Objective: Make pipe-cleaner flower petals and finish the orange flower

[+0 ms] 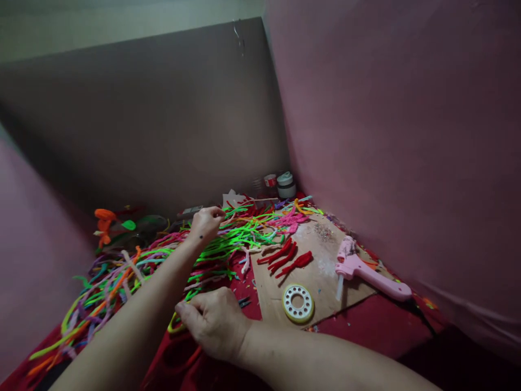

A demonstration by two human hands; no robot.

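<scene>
Fuzzy pipe cleaners (240, 239) in green, pink, orange and other colours lie in a wide pile across the red cloth. My left hand (207, 221) is over the far part of the pile with its fingers pressed together; whatever they pinch is too small to make out. Closer to me, my right hand (220, 323) is closed with thumb against fingers, and what it holds is hidden. A yellow curved piece (175, 328) shows beside its fingertips. Behind its knuckles, the dark tip of a tool (244, 302) rests on the cloth.
Right of the pile, a cardboard sheet (272, 309) bears red bent pipe cleaners (299, 262), a yellow-rimmed white tape spool (298, 304) and a pink glue gun (366, 271). A lidded jar (286, 185) stands in the back corner. An orange pipe-cleaner flower (105, 222) is at left; walls enclose the space.
</scene>
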